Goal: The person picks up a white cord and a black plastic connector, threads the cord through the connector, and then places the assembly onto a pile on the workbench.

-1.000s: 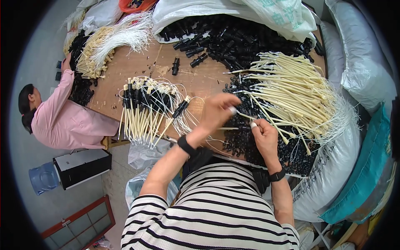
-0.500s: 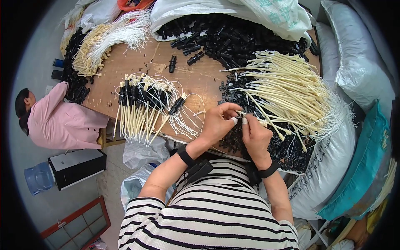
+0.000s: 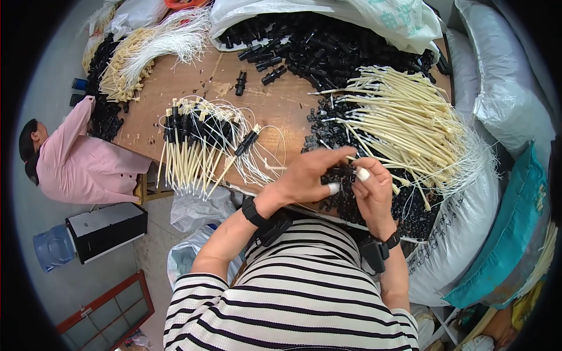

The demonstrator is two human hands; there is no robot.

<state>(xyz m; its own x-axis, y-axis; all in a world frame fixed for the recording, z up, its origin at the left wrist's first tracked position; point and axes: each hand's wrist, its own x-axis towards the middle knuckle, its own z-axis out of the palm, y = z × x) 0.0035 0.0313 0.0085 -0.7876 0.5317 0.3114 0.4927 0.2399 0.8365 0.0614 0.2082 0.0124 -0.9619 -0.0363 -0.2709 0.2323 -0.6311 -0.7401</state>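
Note:
My left hand (image 3: 307,175) stretches flat toward the right, and its fingertips touch the end of a cream tube in the big pile of cream tubes with white strings (image 3: 404,117). A white finger cot covers its thumb. Close beside it, my right hand (image 3: 372,190) is curled, also with a white cot on the thumb, and seems to pinch a small black part; the fingers hide most of it. Both hands hover over a heap of small black parts (image 3: 331,126) at the near edge of the wooden table (image 3: 281,105).
A bundle of assembled tubes with black ends (image 3: 196,143) lies to the left. Larger black connectors (image 3: 328,47) spill from a white bag at the back. A person in pink (image 3: 76,164) works at the table's left end. White sacks (image 3: 462,234) and a teal bag (image 3: 509,234) stand right.
My hands were pressed together half a second ago. Now the left hand has opened and reached right toward the cream tubes, while the right hand stays curled.

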